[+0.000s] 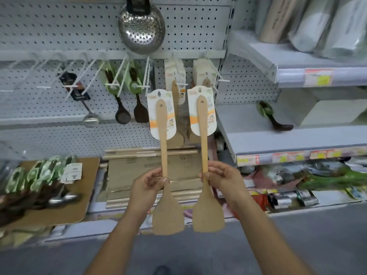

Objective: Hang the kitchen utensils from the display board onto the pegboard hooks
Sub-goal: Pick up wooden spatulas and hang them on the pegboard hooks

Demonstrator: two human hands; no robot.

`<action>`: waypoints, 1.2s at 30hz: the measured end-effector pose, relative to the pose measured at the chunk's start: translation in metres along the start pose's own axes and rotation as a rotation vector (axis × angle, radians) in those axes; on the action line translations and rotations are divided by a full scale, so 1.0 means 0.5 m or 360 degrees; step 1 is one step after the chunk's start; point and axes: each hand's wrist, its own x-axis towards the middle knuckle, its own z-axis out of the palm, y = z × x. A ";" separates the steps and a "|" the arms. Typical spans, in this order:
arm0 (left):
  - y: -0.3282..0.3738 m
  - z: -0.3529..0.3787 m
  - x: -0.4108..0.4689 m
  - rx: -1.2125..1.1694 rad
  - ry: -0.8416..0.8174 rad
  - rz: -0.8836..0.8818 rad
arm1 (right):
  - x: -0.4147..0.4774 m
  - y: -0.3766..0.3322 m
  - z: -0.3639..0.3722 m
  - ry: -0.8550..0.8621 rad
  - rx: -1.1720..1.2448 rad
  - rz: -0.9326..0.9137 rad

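Observation:
I hold two wooden spatulas upright, blades down, each with a white card on its handle. My left hand (pixel 148 185) pinches the left spatula (pixel 166 211) at its neck. My right hand (pixel 222 177) grips the right spatula (pixel 207 211) the same way. Their card tops reach just below two white pegboard hooks (pixel 181 83), (pixel 223 80) that carry more carded wooden spatulas. The grey pegboard (pixel 49 30) fills the back wall. A brown cardboard display board (pixel 59 213) at the lower left carries several dark spoons with green cards and a steel ladle.
A steel skimmer (pixel 141 28) hangs high at centre. Dark ladles (pixel 122 116) and a steel ladle (pixel 91 120) hang on hooks to the left, and several hooks there are bare. A cardboard box (pixel 155 169) sits behind my hands. Grey shelves (pixel 297 139) on the right carry one dark spoon.

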 end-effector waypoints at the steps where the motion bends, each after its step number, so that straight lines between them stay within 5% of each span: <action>1: 0.001 0.002 0.000 0.0000 0.0019 0.0014 | 0.004 0.000 -0.001 -0.0011 0.0007 0.0000; 36: -0.015 0.033 -0.002 0.0026 0.0004 0.0027 | 0.102 0.042 -0.076 0.0254 0.0070 -0.0016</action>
